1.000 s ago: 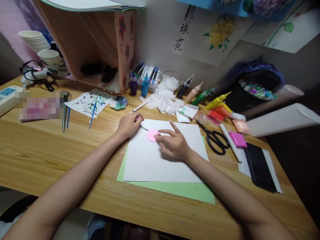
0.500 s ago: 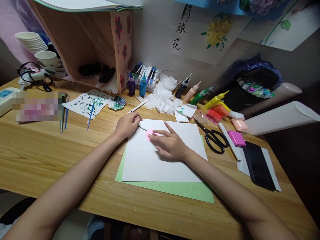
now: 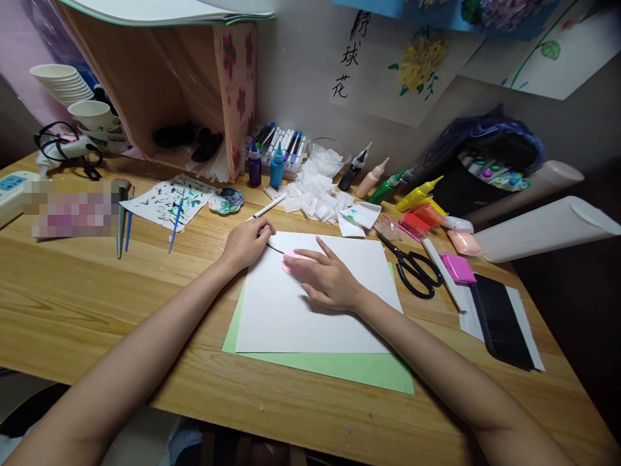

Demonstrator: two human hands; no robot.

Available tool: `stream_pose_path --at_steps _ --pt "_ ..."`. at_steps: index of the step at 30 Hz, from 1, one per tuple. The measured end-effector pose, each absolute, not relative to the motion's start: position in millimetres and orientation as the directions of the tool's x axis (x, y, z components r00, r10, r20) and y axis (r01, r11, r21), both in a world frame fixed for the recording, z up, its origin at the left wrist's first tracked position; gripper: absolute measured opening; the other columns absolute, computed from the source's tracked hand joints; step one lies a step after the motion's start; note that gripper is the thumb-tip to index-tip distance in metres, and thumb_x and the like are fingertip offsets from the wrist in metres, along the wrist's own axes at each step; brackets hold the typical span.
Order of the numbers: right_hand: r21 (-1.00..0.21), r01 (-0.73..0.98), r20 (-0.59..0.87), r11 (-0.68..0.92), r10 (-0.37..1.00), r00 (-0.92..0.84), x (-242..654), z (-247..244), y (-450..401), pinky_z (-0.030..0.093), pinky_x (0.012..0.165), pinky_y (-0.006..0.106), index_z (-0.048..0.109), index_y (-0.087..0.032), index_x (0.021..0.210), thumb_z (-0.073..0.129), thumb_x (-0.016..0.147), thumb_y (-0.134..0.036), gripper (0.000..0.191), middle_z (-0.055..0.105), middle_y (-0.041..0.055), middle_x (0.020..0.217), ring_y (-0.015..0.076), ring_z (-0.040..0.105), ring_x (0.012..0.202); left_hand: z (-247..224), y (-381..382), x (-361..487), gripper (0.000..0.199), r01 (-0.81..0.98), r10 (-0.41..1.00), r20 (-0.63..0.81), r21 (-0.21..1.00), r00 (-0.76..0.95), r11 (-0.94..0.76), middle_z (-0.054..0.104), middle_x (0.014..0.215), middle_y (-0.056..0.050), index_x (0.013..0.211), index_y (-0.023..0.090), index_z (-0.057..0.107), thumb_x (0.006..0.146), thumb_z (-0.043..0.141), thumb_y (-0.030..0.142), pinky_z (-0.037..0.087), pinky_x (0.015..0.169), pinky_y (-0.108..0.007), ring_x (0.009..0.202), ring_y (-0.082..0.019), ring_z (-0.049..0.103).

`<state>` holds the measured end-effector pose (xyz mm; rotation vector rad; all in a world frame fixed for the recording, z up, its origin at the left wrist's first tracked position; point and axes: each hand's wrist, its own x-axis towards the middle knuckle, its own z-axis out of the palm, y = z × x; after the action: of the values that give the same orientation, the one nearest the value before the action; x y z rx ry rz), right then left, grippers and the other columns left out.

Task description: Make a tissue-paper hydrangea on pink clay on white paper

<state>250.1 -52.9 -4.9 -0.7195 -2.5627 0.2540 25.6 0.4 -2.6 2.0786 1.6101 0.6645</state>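
A sheet of white paper (image 3: 291,317) lies over a larger green sheet (image 3: 339,372). Near the top of the white sheet is a small flat pink piece (image 3: 286,266), probably soft clay, partly hidden by fingers. My right hand (image 3: 330,277) is open, its fingers spread and the fingertips resting on the pink piece. At the paper's upper left corner, my left hand (image 3: 247,243) is closed with curled fingers. A thin dark line (image 3: 276,249) runs from it to the pink piece; whether it is a stick or a drawn mark is unclear. Just behind that hand lies a white pen (image 3: 269,206).
Black scissors (image 3: 412,266) and a pink clay packet (image 3: 458,268) lie right of the paper. Behind are white paper scraps (image 3: 315,194) and several paint bottles, including a yellow bottle (image 3: 420,194). Paintbrushes (image 3: 175,223) and a paint-stained tissue (image 3: 162,207) lie to the left.
My right fingers have shifted slightly to the left over the pink piece and cover more of its upper part. My left hand has stayed in place.
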Motion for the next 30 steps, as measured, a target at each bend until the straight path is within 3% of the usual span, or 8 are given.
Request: stream_pose_path --at_steps 9,12,15,18,20,23,26,30 --pt "-0.25 0.494 0.541 0.833 0.543 -0.642 252 -9 -55 0.03 0.114 0.052 0.058 -0.018 0.114 0.042 0.085 -0.012 0.033 0.072 0.0056 0.104 0.0197 0.061 0.113 -5 1 26 0.031 0.779 0.97 0.112 0.579 0.215 -0.24 0.07 0.097 -0.004 0.09 0.022 0.065 0.089 0.034 0.028 0.041 0.073 -0.029 0.089 -0.021 0.061" --pt "-0.251 0.514 0.549 0.82 0.558 -0.623 252 -9 -55 0.029 0.115 0.052 0.06 -0.019 0.107 0.044 0.085 -0.012 0.029 0.074 0.0037 0.094 0.0191 0.066 0.105 -5 1 26 0.031 0.783 0.97 0.112 0.574 0.217 -0.241 0.07 0.098 -0.004 0.09 0.022 0.064 0.089 0.034 0.028 0.041 0.072 -0.029 0.089 -0.021 0.061" --pt "-0.248 0.53 0.526 0.811 0.573 -0.629 251 -7 -55 0.025 0.115 0.055 0.059 -0.018 0.11 0.045 0.084 -0.013 0.03 0.073 0.0046 0.102 0.0219 0.06 0.115 -5 1 26 0.03 0.778 0.969 0.105 0.58 0.222 -0.241 0.07 0.097 -0.004 0.09 0.022 0.064 0.089 0.035 0.027 0.041 0.073 -0.03 0.089 -0.021 0.061" --pt "-0.304 0.544 0.497 0.782 0.617 -0.609 250 -7 -54 0.022 0.116 0.056 0.059 -0.019 0.106 0.044 0.085 -0.015 0.026 0.072 0.0039 0.099 0.0211 0.063 0.11 -4 0 26 0.03 0.753 0.97 0.115 0.613 0.212 -0.238 0.069 0.095 -0.004 0.089 0.02 0.064 0.09 0.035 0.028 0.041 0.075 -0.03 0.089 -0.021 0.06" --pt "-0.332 0.547 0.483 0.768 0.637 -0.601 250 -7 -54 0.022 0.116 0.056 0.058 -0.02 0.106 0.043 0.086 -0.015 0.026 0.072 0.0032 0.098 0.0208 0.062 0.109 -2 -2 27 0.034 0.697 0.97 0.155 0.676 0.185 -0.241 0.067 0.094 -0.005 0.091 0.019 0.063 0.093 0.032 0.032 0.042 0.078 -0.03 0.089 -0.02 0.06" --pt "-0.34 0.567 0.513 0.75 0.653 -0.557 249 -9 -54 0.03 0.112 0.054 0.052 -0.021 0.118 0.046 0.088 -0.017 0.031 0.068 0.0049 0.114 0.0222 0.057 0.115 3 -9 32 0.042 0.56 0.962 0.212 0.782 0.174 -0.273 0.064 0.098 -0.006 0.101 0.017 0.062 0.096 0.024 0.035 0.043 0.085 -0.03 0.092 -0.018 0.058" --pt "-0.387 0.58 0.604 0.717 0.672 -0.428 250 -10 -52 0.042 0.102 0.047 0.049 -0.023 0.123 0.051 0.089 -0.019 0.034 0.065 0.0066 0.117 0.022 0.058 0.109 9 -19 39 0.039 0.424 0.934 0.196 0.85 0.298 -0.314 0.061 0.11 -0.007 0.115 0.017 0.058 0.095 0.029 0.035 0.043 0.091 -0.03 0.101 -0.018 0.056" --pt "-0.453 0.558 0.648 0.695 0.687 -0.329 253 -8 -49 0.051 0.085 0.039 0.055 -0.023 0.118 0.058 0.087 -0.023 0.031 0.064 0.0081 0.103 0.0226 0.06 0.098 12 -31 50 0.04 0.249 0.861 0.075 0.942 0.503 -0.227 0.061 0.114 -0.008 0.129 0.02 0.048 0.093 0.04 0.034 0.047 0.088 -0.03 0.103 -0.019 0.058"
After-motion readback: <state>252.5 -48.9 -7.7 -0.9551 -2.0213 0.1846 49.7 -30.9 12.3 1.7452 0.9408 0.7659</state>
